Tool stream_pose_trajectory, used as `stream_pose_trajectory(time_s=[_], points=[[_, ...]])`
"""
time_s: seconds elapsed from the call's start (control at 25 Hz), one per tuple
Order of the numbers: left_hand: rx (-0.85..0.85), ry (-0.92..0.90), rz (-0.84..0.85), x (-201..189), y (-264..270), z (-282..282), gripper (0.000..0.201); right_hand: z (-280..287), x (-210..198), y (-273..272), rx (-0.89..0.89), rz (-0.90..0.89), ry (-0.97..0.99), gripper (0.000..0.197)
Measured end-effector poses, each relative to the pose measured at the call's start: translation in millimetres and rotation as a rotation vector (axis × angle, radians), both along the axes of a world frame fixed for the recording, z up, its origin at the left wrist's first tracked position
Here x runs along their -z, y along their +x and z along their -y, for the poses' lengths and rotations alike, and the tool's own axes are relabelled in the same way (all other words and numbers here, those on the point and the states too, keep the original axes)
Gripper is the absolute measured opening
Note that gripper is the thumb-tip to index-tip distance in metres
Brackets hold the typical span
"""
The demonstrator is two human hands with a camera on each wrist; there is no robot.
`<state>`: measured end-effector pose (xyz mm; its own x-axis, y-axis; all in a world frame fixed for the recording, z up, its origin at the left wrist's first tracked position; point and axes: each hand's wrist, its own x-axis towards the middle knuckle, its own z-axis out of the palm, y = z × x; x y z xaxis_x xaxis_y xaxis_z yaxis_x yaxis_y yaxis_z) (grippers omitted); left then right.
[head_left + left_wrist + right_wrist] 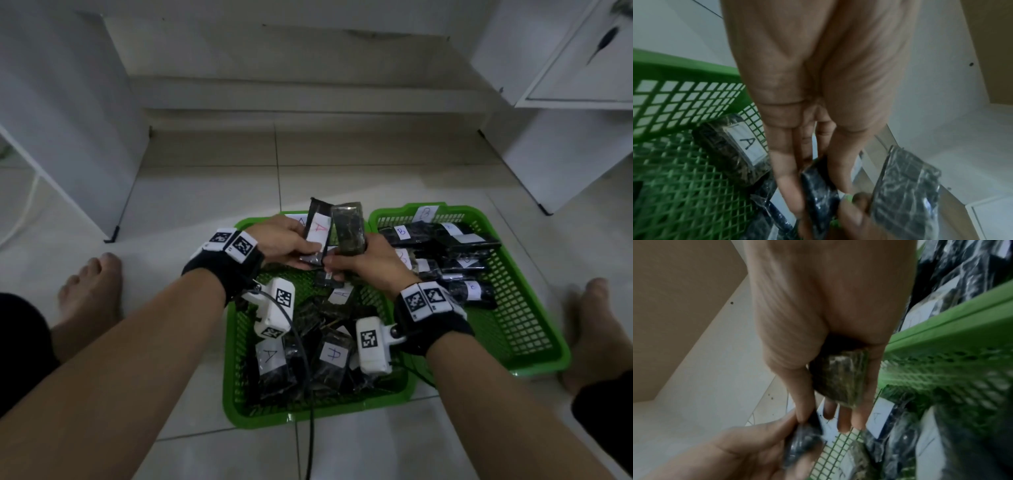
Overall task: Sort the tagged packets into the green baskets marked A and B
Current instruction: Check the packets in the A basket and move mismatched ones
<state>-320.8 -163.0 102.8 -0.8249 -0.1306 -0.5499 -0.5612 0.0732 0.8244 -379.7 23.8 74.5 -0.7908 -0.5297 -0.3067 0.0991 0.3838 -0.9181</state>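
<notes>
Two green baskets sit on the floor: basket A [233, 359] on the left, basket B [534, 346] on the right, both holding dark packets with white tags. Above basket A, my left hand [291, 245] pinches a dark packet tagged A [318, 233], held upright. My right hand [363, 263] grips a second dark packet [348, 228] whose tag is hidden; its thumb also touches the left hand's packet. In the left wrist view the fingers [789, 178] clamp the packet [818, 186]. The right wrist view shows the packet [840, 378] in the palm.
White cabinets stand left [61, 120] and right [565, 137], with a low step [308, 99] behind the baskets. My bare feet [92, 291] flank the baskets on the tiled floor. A black cable [310, 428] runs from the wrist camera over basket A's front rim.
</notes>
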Motion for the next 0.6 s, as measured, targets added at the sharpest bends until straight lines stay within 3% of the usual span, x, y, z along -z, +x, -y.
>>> stream_pose_trajectory(time_s=[0.08, 0.16, 0.24, 0.32, 0.4, 0.48, 0.6], points=[[0.025, 0.02, 0.013, 3, 1, -2, 0.021, 4, -3, 2, 0.084, -0.053, -0.063, 0.032], [0.09, -0.077, 0.002, 3, -1, 2, 0.032, 6, -5, -1, 0.141, 0.019, -0.14, 0.039], [0.166, -0.325, -0.083, 1, -1, 6, 0.042, 5, -9, -4, 0.169, 0.065, -0.133, 0.038], [0.224, -0.692, -0.301, 3, 1, 10, 0.063, 2, -13, -8, 0.171, 0.021, -0.041, 0.03], [0.328, -0.814, -0.495, 7, 4, 12, 0.075, 0, -14, -8, 0.144, -0.007, 0.023, 0.027], [0.473, -0.87, -0.524, 15, 6, 14, 0.072, 0, -11, -8, 0.114, 0.025, 0.04, 0.03], [0.683, -1.181, -0.484, 23, 9, 17, 0.056, 3, -1, -7, 0.08, 0.034, 0.079, 0.036]])
